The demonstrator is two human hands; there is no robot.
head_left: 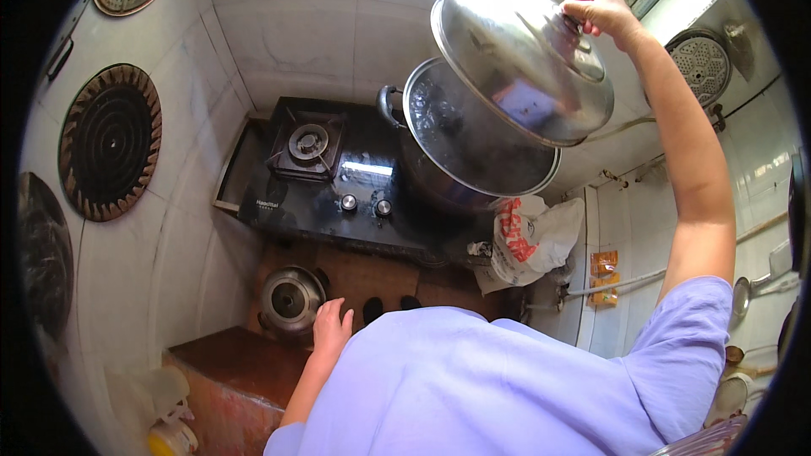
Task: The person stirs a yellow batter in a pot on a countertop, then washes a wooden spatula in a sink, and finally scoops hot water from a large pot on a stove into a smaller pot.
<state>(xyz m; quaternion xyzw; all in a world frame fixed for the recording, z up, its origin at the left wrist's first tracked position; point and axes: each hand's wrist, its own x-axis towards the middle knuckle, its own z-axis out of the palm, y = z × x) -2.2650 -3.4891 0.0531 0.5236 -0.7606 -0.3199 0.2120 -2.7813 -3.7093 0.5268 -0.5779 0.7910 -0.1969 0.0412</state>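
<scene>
My right hand (602,16) grips the knob of a large domed steel lid (519,57), holding it tilted above the right part of a deep steel pot (481,193). Dark liquid (443,114) with bubbles and some steam shows inside the pot, partly hidden by the lid. The pot stands on the right side of a black glass gas stove (317,215). Low at my side, my left hand (332,329) hangs with nothing in it, fingers slightly apart. In the picture it appears beside a smaller lidded metal pot (291,297) that sits lower down.
An uncovered burner (308,142) occupies the stove's left. Round metal racks (700,69) and a dark round pan-like disc (111,142) hang on the walls. A white plastic bag (532,240) hangs at the stove's right front. A brown wooden surface (247,361) lies at lower left.
</scene>
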